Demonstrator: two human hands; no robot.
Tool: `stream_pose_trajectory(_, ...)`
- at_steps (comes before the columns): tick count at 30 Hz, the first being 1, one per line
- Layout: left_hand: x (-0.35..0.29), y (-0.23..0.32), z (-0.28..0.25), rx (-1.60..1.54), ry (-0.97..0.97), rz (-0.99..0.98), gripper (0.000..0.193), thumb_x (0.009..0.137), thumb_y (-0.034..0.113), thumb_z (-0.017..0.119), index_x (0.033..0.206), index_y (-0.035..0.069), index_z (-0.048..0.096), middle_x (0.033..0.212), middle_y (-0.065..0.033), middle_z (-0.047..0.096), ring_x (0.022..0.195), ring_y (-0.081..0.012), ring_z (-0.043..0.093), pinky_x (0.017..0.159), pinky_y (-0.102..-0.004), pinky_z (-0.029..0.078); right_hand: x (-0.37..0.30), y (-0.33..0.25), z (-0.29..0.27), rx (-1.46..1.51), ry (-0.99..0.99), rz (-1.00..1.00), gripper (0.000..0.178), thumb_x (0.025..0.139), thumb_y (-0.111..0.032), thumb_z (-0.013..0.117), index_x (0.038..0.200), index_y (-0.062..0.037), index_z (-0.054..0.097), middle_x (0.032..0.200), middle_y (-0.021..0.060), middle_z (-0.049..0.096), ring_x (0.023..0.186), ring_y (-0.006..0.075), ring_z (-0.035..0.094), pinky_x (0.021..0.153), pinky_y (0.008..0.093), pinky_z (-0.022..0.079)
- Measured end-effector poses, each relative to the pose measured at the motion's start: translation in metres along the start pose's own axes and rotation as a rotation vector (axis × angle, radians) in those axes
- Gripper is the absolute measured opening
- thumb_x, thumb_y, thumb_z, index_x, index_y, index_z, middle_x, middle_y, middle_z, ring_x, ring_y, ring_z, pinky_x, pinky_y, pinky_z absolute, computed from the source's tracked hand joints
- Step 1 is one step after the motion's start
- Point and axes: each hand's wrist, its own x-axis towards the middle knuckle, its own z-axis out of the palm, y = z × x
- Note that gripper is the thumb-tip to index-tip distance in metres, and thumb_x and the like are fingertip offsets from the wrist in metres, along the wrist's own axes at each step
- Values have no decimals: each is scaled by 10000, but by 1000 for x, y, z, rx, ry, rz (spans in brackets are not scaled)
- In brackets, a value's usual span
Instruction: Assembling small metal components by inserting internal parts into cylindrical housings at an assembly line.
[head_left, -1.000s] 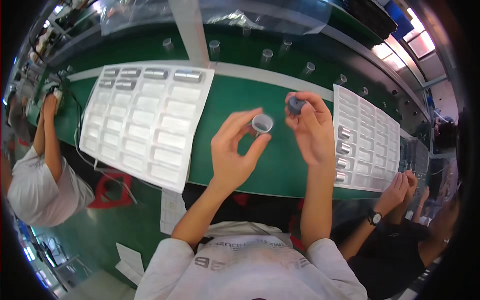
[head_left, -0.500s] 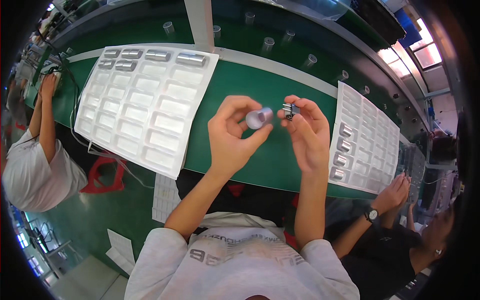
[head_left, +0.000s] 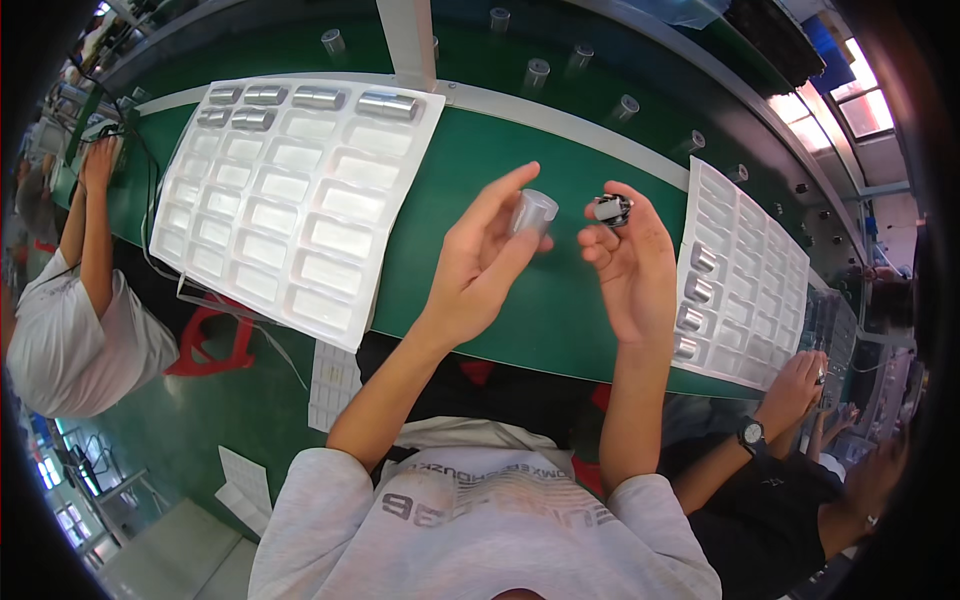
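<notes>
Head view: silver cylinder [head_left: 536,213] sits just above frame centre, grasped between thumb and fingers of the left hand [head_left: 480,262]; index finger reaches past its top. Long axis tilted, upper end leaning right; cannot tell whether that end is open. Small dark-and-grey part [head_left: 611,210] lies right of the cylinder, roughly level with it, pinched in the right hand's [head_left: 632,262] fingertips. Objects apart, not touching, above green bench [head_left: 540,335]. Left tray [head_left: 342,200], upper left, nearer left hand; right tray [head_left: 745,270], right of frame, nearer right.
</notes>
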Motion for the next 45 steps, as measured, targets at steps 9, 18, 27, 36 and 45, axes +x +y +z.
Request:
stream_pose_trajectory(9, 1, -10, -8, 158, -69, 112, 402, 938, 8, 518, 1338, -33, 520, 1097, -89, 531, 905, -144, 569, 829, -277, 480, 7, 8, -10, 416, -2, 118, 249, 1013, -202, 517, 1174, -19, 566, 1159, 194, 564, 844, 158, 503, 659, 223, 464)
stream_pose_trajectory(18, -2, -4, -5, 75, -17, 55, 386, 941, 47, 587, 1315, -35, 543, 1105, -82, 565, 874, -123, 582, 684, -223, 472, -10, 1, 12, -144, -18, -211, 228, 888, 51, 598, 1110, 0, 589, 1224, 174, 582, 1108, 283, 604, 935, 347, 490)
stream_pose_trajectory(27, -6, 7, -7, -97, -33, -196, 322, 944, 120, 614, 1217, -50, 589, 1032, -118, 667, 796, -134, 626, 658, -229, 474, -10, 3, 5, -123, -98, -305, 253, 803, 118, 684, 1039, 60, 617, 1169, 220, 617, 1121, 311, 616, 963, 394, 510)
stream_pose_trajectory(36, -5, 3, -6, -189, -16, -159, 255, 906, 20, 639, 1132, -98, 624, 1036, -156, 657, 868, -196, 668, 752, -301, 561, -10, -9, 12, -510, -227, -459, 272, 757, 78, 752, 1007, 57, 647, 1121, 235, 648, 1089, 344, 635, 918, 398, 540)
stream_pose_trajectory(45, -12, -6, 3, -173, 81, -116, 255, 909, 7, 632, 1148, -82, 628, 1050, -155, 653, 937, -233, 673, 790, -339, 593, -5, -16, 6, -769, -320, -401, 345, 727, 87, 743, 1060, 11, 698, 1177, 169, 666, 1043, 239, 661, 869, 331, 552)
